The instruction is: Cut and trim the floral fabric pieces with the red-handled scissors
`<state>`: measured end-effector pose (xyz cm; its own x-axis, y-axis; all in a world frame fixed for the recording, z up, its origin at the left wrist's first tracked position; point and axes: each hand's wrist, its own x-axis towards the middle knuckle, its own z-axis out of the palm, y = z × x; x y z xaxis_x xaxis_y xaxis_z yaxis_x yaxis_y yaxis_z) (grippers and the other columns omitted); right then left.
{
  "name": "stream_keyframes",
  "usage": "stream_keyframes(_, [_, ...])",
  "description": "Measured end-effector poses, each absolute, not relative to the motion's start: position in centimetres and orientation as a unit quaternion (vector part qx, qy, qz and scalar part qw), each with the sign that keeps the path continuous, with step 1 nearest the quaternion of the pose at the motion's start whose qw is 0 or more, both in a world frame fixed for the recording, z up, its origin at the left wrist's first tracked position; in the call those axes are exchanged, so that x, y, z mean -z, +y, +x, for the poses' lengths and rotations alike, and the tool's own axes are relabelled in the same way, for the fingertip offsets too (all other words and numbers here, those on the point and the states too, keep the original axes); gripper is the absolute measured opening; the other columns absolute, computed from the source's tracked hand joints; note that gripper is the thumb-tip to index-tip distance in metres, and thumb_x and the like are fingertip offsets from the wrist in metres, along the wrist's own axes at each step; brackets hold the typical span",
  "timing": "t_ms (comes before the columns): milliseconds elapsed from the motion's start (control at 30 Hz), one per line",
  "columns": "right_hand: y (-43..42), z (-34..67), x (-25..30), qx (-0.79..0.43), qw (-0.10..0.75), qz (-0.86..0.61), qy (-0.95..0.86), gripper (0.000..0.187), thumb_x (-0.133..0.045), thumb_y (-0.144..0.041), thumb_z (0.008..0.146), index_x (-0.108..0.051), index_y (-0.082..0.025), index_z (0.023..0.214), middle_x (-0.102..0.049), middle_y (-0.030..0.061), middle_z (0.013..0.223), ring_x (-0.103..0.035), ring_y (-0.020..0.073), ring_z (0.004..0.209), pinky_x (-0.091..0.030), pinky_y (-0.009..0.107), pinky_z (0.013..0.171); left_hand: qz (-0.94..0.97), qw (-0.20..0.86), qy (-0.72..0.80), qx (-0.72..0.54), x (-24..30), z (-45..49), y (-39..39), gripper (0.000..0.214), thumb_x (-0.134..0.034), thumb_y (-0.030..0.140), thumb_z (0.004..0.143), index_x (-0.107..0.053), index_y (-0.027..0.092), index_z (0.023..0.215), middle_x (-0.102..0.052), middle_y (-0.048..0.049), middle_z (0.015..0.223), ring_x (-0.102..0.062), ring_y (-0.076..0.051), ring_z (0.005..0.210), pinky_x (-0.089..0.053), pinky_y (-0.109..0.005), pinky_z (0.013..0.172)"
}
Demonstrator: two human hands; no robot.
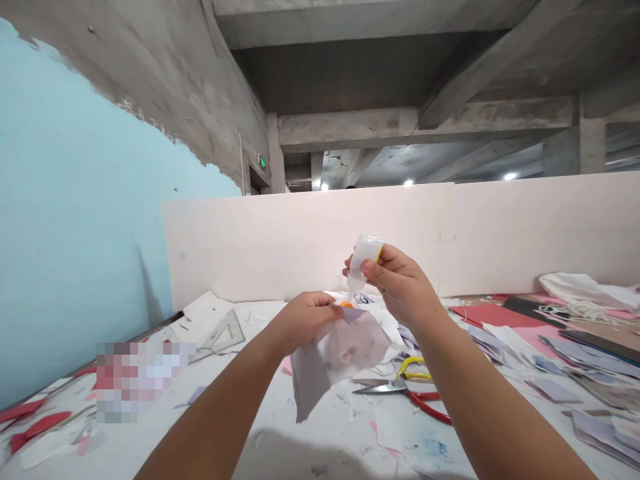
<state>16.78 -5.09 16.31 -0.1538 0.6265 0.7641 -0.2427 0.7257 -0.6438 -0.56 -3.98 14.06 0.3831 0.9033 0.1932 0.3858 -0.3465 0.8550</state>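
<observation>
My right hand point(395, 277) is closed around a white squeeze glue bottle point(365, 257), tipped with its nozzle pointing down. Below that nozzle, my left hand point(313, 320) pinches the upper edge of a folded, pale, translucent paper piece point(345, 350). An orange bit point(346, 305), perhaps the bottle's cap or tip, shows by the left fingertips; whether the nozzle touches the paper I cannot tell. Scissors point(400, 385) with one yellow and one red handle lie partly open on the table beneath my right forearm.
Paper scraps are strewn over the white table point(280, 447). At the left lie a clear set square point(225, 333) and red paper pieces point(40, 427). Stacked paper pieces point(595, 357) and white string point(585, 311) are at the right. A pale partition point(300, 247) stands behind.
</observation>
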Motion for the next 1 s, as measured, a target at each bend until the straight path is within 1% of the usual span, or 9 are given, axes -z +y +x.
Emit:
stream_keyframes(167, [-4.92,16.77,-16.25,-0.345,0.635,-0.151,-0.674,0.013,-0.064,-0.031,0.074,-0.063,-0.02,0.081,-0.063,0.0012,0.079,-0.06,0.0157,0.076,-0.044,0.029,0.071,0.743,0.378,0.433,-0.343,-13.83,-0.72,-3.66,0.023,-0.053,0.041,0.069,-0.058,0.019,0.072,-0.051,0.0026,0.06,-0.044,-0.009,0.051,-0.029,-0.02,0.045])
stream_keyframes(433, [-5.03,16.66,-16.16,-0.341,0.634,-0.144,-0.679,0.009,-0.063,-0.027,0.075,-0.063,-0.02,0.081,-0.064,0.0009,0.079,-0.059,0.0145,0.076,-0.044,0.028,0.069,0.74,0.391,0.425,-0.345,-13.99,-0.51,-4.0,0.023,-0.054,0.041,0.069,-0.061,0.019,0.074,-0.054,0.0022,0.062,-0.046,-0.01,0.052,-0.031,-0.02,0.046])
stream_keyframes(633, [-4.98,16.64,-16.21,-0.336,0.635,-0.154,-0.678,0.013,-0.063,-0.029,0.074,-0.062,-0.019,0.082,-0.063,0.0025,0.08,-0.059,0.0167,0.077,-0.046,0.03,0.07,0.742,0.396,0.42,-0.342,-14.07,-0.41,-4.08,0.024,-0.055,0.041,0.068,-0.062,0.019,0.076,-0.057,0.0014,0.064,-0.048,-0.01,0.053,-0.032,-0.021,0.047])
stream_keyframes(1000, [-4.99,16.53,-16.18,-0.341,0.633,-0.158,-0.677,0.014,-0.063,-0.03,0.074,-0.062,-0.019,0.082,-0.064,0.0025,0.08,-0.059,0.0164,0.077,-0.046,0.03,0.069,0.745,0.398,0.416,-0.338,-13.93,-0.59,-4.04,0.027,-0.053,0.043,0.069,-0.061,0.018,0.076,-0.055,0.001,0.063,-0.047,-0.01,0.051,-0.031,-0.021,0.046])
